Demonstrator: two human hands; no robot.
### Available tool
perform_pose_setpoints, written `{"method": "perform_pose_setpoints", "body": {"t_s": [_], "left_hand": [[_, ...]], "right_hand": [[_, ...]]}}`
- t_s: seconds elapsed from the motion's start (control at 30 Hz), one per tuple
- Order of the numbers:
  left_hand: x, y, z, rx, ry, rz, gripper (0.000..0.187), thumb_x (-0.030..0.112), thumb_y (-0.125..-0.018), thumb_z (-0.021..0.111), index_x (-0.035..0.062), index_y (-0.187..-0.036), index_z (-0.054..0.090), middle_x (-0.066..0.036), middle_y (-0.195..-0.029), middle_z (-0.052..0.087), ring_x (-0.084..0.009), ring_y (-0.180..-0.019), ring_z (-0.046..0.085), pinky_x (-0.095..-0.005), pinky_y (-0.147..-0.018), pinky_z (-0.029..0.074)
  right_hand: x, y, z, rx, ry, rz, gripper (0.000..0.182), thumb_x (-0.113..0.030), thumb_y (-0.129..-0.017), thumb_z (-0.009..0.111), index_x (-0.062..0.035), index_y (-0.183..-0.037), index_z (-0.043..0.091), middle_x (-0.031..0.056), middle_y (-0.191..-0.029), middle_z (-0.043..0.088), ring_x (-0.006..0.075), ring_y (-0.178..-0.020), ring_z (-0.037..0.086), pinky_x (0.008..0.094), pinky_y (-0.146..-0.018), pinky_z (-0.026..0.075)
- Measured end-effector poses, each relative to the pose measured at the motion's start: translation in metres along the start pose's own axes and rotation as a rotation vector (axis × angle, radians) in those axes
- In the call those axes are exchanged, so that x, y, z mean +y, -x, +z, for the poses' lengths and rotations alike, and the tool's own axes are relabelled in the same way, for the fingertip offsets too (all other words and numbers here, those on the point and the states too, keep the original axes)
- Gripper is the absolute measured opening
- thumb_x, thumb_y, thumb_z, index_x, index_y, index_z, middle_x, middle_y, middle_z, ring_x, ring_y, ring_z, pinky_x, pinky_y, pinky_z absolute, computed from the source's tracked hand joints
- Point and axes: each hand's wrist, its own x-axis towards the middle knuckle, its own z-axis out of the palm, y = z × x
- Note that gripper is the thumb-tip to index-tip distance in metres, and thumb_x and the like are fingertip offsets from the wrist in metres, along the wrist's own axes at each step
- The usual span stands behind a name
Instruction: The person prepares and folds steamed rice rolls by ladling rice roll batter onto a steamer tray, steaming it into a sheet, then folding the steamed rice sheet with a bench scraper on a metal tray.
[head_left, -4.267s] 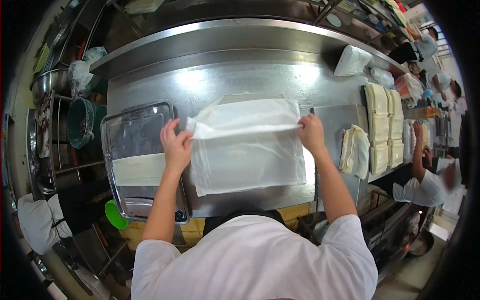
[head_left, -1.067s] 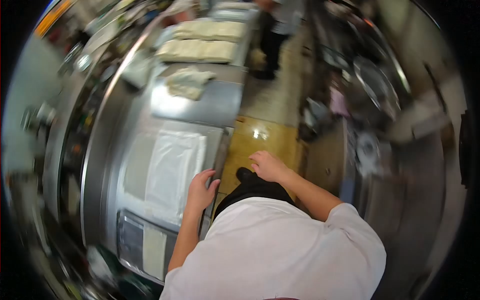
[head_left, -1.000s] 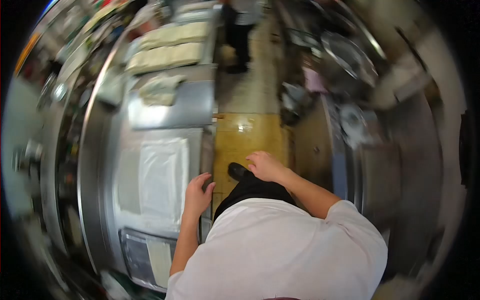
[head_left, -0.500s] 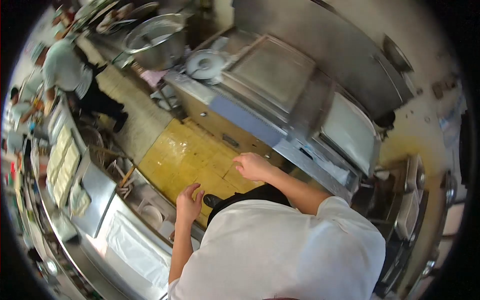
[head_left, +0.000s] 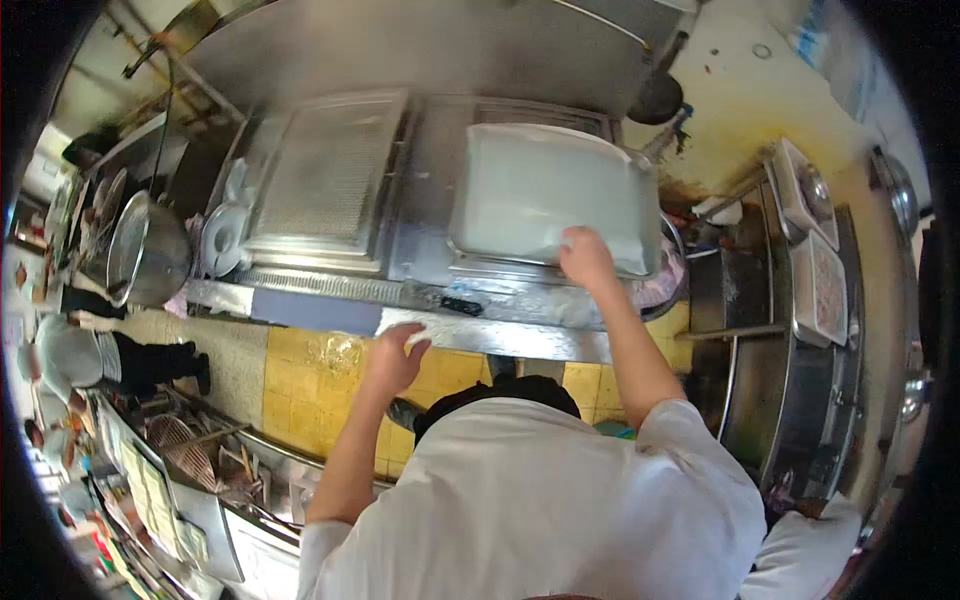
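Observation:
My right hand [head_left: 588, 258] is at the front edge of a tray covered by a smooth whitish sheet [head_left: 550, 195]. Its fingers are curled down onto that edge and look closed on the sheet, though the fingertips are partly hidden. My left hand [head_left: 397, 358] hangs in front of the steel counter's edge [head_left: 500, 335], holding nothing, with thumb and fingers apart. To the left of the covered tray lies a flat perforated metal tray [head_left: 325, 175]. A small black object [head_left: 461, 305] rests on the counter between my hands.
A large metal bowl [head_left: 150, 250] and a round white lid [head_left: 224, 240] are at the left. White tubs [head_left: 818, 290] stand on a rack at the right. Co-workers [head_left: 75, 355] are at the far left, and another person's white sleeve [head_left: 805, 550] shows at lower right.
My view has turned right to face the counter squarely. My right hand has reached forward to the covered tray's front edge. My left hand has come up near the counter.

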Motion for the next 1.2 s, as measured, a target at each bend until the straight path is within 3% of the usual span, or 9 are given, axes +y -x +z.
{"method": "perform_pose_setpoints", "body": {"t_s": [0.13, 0.33, 0.6, 0.7, 0.73, 0.9, 0.97, 1.07, 1.2], "left_hand": [[0.045, -0.117, 0.036, 0.055, -0.079, 0.215, 0.039, 0.015, -0.087, 0.073, 0.0033, -0.123, 0.065, -0.023, -0.118, 0.068, -0.0428, -0.111, 0.063, -0.0462, -0.096, 0.051], [0.037, -0.255, 0.125, 0.098, -0.412, 0.418, 0.041, 0.018, -0.091, 0.066, 0.0060, -0.129, 0.059, -0.020, -0.133, 0.060, -0.0405, -0.124, 0.055, -0.0487, -0.102, 0.047], [0.048, -0.266, 0.094, -0.510, -0.624, 0.205, 0.023, 0.030, -0.094, 0.061, 0.0136, -0.106, 0.071, -0.017, -0.106, 0.070, -0.0382, -0.098, 0.068, -0.0486, -0.086, 0.054], [0.057, -0.280, 0.077, -0.456, -0.547, 0.264, 0.022, 0.033, -0.093, 0.065, 0.0136, -0.096, 0.074, -0.016, -0.099, 0.071, -0.0382, -0.095, 0.068, -0.0480, -0.084, 0.054], [0.093, -0.287, 0.062, -0.410, -0.434, 0.036, 0.022, 0.034, -0.093, 0.067, 0.0137, -0.097, 0.075, -0.015, -0.104, 0.072, -0.0382, -0.097, 0.068, -0.0475, -0.086, 0.054], [0.070, -0.377, 0.099, -0.058, -0.301, 0.305, 0.025, 0.030, -0.095, 0.064, 0.0097, -0.105, 0.074, -0.015, -0.108, 0.072, -0.0386, -0.109, 0.065, -0.0472, -0.096, 0.050], [0.063, -0.403, 0.120, 0.101, -0.425, 0.412, 0.025, 0.026, -0.096, 0.061, 0.0097, -0.111, 0.072, -0.016, -0.109, 0.072, -0.0395, -0.111, 0.064, -0.0518, -0.097, 0.048], [0.071, -0.422, 0.119, -0.284, -0.645, 0.149, 0.027, 0.028, -0.097, 0.055, 0.0142, -0.113, 0.071, -0.016, -0.113, 0.072, -0.0374, -0.113, 0.065, -0.0581, -0.101, 0.044], [0.056, -0.425, 0.123, -0.313, -0.689, 0.100, 0.025, 0.026, -0.096, 0.054, 0.0147, -0.110, 0.072, -0.016, -0.111, 0.072, -0.0366, -0.112, 0.065, -0.0558, -0.099, 0.045]], "right_hand": [[0.119, -0.036, 0.008, 0.154, 0.168, -0.009, 0.035, -0.022, -0.089, 0.063, -0.0012, -0.117, 0.068, 0.0295, -0.120, 0.062, 0.0464, -0.113, 0.059, 0.0500, -0.098, 0.050], [0.154, -0.038, 0.013, -0.076, 0.065, 0.169, 0.031, -0.023, -0.090, 0.059, 0.0022, -0.103, 0.069, 0.0311, -0.115, 0.066, 0.0437, -0.111, 0.065, 0.0523, -0.094, 0.052], [0.162, -0.018, -0.021, -0.321, 0.203, 0.197, 0.033, -0.029, -0.091, 0.061, 0.0009, -0.097, 0.072, 0.0252, -0.103, 0.071, 0.0423, -0.100, 0.068, 0.0498, -0.090, 0.055], [0.140, -0.044, -0.061, -0.339, 0.166, 0.243, 0.032, -0.030, -0.091, 0.064, 0.0003, -0.097, 0.072, 0.0241, -0.102, 0.071, 0.0416, -0.099, 0.068, 0.0503, -0.089, 0.054], [0.136, -0.058, -0.066, -0.322, 0.108, 0.307, 0.032, -0.030, -0.090, 0.065, 0.0000, -0.097, 0.072, 0.0238, -0.102, 0.071, 0.0411, -0.098, 0.068, 0.0510, -0.089, 0.054], [0.150, -0.142, -0.031, 0.079, 0.105, 0.028, 0.025, -0.019, -0.090, 0.063, -0.0021, -0.105, 0.071, 0.0203, -0.110, 0.069, 0.0399, -0.106, 0.065, 0.0500, -0.093, 0.052], [0.163, -0.164, -0.008, 0.004, 0.216, 0.028, 0.024, -0.017, -0.090, 0.061, -0.0026, -0.108, 0.070, 0.0200, -0.111, 0.069, 0.0384, -0.108, 0.065, 0.0498, -0.095, 0.051], [0.172, -0.175, 0.003, -0.093, 0.407, 0.003, 0.025, -0.012, -0.089, 0.058, -0.0037, -0.111, 0.069, 0.0199, -0.112, 0.069, 0.0354, -0.110, 0.065, 0.0493, -0.095, 0.050], [0.174, -0.176, 0.002, -0.172, 0.503, 0.017, 0.026, -0.012, -0.088, 0.057, -0.0044, -0.109, 0.070, 0.0197, -0.111, 0.070, 0.0334, -0.108, 0.066, 0.0465, -0.092, 0.049]]}}
